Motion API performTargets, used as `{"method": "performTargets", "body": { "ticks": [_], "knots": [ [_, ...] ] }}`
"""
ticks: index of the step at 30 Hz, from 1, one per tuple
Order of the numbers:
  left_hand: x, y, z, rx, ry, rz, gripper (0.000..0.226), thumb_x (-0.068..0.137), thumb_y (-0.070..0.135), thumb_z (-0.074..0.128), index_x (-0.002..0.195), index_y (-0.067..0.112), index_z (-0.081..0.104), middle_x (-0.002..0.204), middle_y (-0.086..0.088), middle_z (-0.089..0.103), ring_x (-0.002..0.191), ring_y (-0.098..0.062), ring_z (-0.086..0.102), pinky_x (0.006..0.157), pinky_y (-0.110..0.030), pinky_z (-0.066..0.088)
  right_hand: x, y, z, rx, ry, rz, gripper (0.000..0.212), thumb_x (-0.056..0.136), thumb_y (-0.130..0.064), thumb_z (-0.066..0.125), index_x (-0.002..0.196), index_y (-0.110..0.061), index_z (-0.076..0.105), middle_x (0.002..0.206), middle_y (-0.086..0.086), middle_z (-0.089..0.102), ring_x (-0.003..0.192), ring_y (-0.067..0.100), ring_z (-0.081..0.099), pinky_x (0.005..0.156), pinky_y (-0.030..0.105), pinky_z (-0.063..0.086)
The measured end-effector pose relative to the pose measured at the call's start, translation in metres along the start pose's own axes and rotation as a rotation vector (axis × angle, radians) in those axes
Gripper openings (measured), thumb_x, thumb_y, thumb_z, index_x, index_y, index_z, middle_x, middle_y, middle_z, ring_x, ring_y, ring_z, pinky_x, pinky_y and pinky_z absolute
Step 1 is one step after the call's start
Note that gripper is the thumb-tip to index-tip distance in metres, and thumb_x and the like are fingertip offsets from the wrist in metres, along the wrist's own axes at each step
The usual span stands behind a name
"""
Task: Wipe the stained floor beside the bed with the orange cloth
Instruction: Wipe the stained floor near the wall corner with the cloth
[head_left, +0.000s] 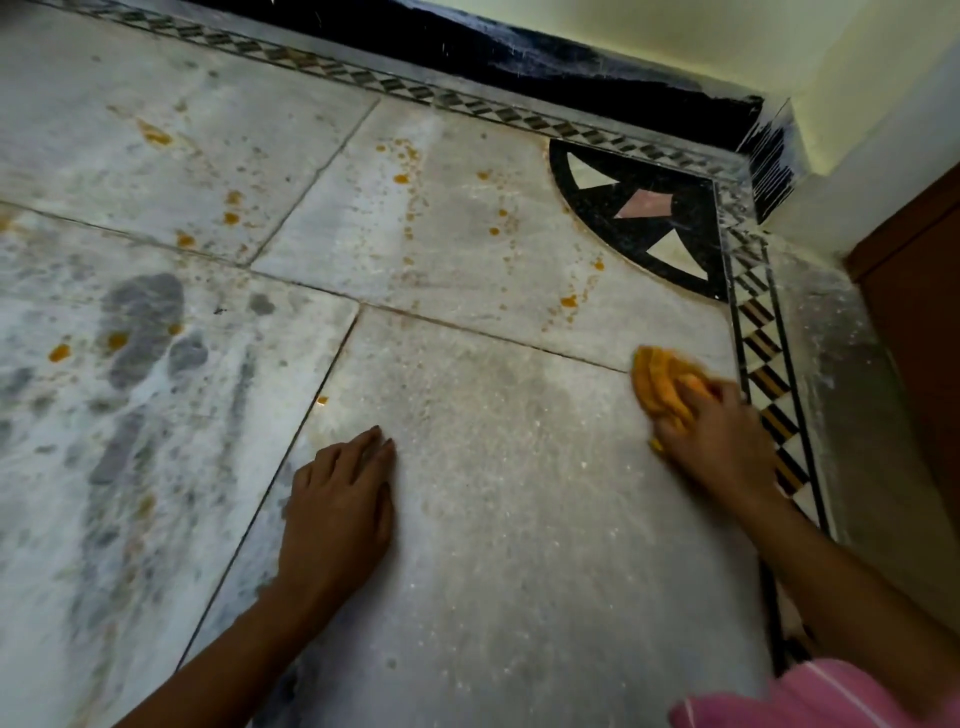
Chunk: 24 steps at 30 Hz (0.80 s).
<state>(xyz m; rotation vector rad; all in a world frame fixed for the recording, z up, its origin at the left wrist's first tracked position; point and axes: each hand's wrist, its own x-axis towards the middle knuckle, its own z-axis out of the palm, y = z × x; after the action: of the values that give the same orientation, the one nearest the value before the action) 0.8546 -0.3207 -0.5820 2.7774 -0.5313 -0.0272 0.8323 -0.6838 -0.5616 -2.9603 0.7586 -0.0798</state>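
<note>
I see a dim, soft-lit scene; the floor (519, 493) is palest at centre and darkens toward the corners. Wide-angle bending curves the edges. The right hand (722, 447) and cloth (665, 384) are motion-blurred.

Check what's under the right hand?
The right hand presses the orange cloth against the marble floor. The cloth's rear part and the floor beneath it are covered.

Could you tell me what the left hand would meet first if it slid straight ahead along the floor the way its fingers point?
The left hand lies flat on the grey marble floor, fingers pointing up-frame. Straight ahead is bare tile, then likely the dark grout joint, with small orange stain spots beyond; depth is hard to judge.
</note>
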Motion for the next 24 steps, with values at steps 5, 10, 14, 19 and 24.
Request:
{"method": "performTargets", "body": {
  "ticks": [5, 10, 14, 19, 24],
  "knots": [
    [-0.007, -0.011, -0.007, 0.046, -0.051, 0.023, 0.049, 0.082, 0.028, 0.034, 0.114, 0.006, 0.063, 0.122, -0.013, 0.061, 0.096, -0.034, 0.060, 0.073, -0.041, 0.050, 0.022, -0.147, 0.018, 0.128, -0.120, -0.136, 0.063, 0.077, -0.048, 0.062, 0.133, -0.024, 0.046, 0.139, 0.016, 0.034, 0.118, 0.039, 0.042, 0.093, 0.043, 0.043],
    [-0.015, -0.020, -0.011, 0.065, -0.044, 0.019, 0.048, 0.085, 0.032, 0.035, 0.113, 0.006, 0.064, 0.119, -0.013, 0.063, 0.092, -0.035, 0.061, 0.071, -0.041, 0.050, -0.113, -0.155, 0.016, 0.188, -0.218, -0.677, 0.062, 0.064, -0.053, 0.050, 0.124, -0.040, 0.051, 0.135, 0.008, 0.045, 0.096, 0.036, 0.059, 0.063, 0.034, 0.054],
    [-0.022, -0.030, -0.016, 0.069, -0.046, 0.019, 0.048, 0.084, 0.031, 0.035, 0.111, 0.005, 0.065, 0.116, -0.014, 0.064, 0.091, -0.035, 0.062, 0.069, -0.039, 0.051, -0.156, -0.044, 0.000, 0.085, -0.263, -0.923, 0.070, 0.055, -0.055, 0.060, 0.123, -0.043, 0.054, 0.133, 0.005, 0.048, 0.081, 0.029, 0.065, 0.057, 0.028, 0.054],
    [-0.032, -0.036, -0.022, 0.079, -0.059, 0.024, 0.046, 0.085, 0.030, 0.035, 0.107, 0.006, 0.067, 0.112, -0.013, 0.067, 0.086, -0.033, 0.064, 0.067, -0.036, 0.052, -0.074, -0.022, -0.083, -0.270, -0.378, -0.839, 0.051, 0.082, -0.061, 0.046, 0.130, -0.045, 0.041, 0.125, -0.005, 0.049, 0.100, 0.010, 0.052, 0.082, 0.025, 0.050],
    [-0.038, -0.058, -0.040, 0.072, -0.020, 0.012, 0.044, 0.082, 0.031, 0.035, 0.101, 0.009, 0.069, 0.107, -0.010, 0.069, 0.082, -0.032, 0.064, 0.065, -0.036, 0.052, -0.012, -0.099, -0.139, -0.123, -0.030, -0.724, 0.074, 0.075, -0.078, 0.030, 0.134, -0.037, 0.047, 0.126, 0.002, 0.053, 0.103, 0.020, 0.054, 0.081, 0.039, 0.052]
  ]
}}
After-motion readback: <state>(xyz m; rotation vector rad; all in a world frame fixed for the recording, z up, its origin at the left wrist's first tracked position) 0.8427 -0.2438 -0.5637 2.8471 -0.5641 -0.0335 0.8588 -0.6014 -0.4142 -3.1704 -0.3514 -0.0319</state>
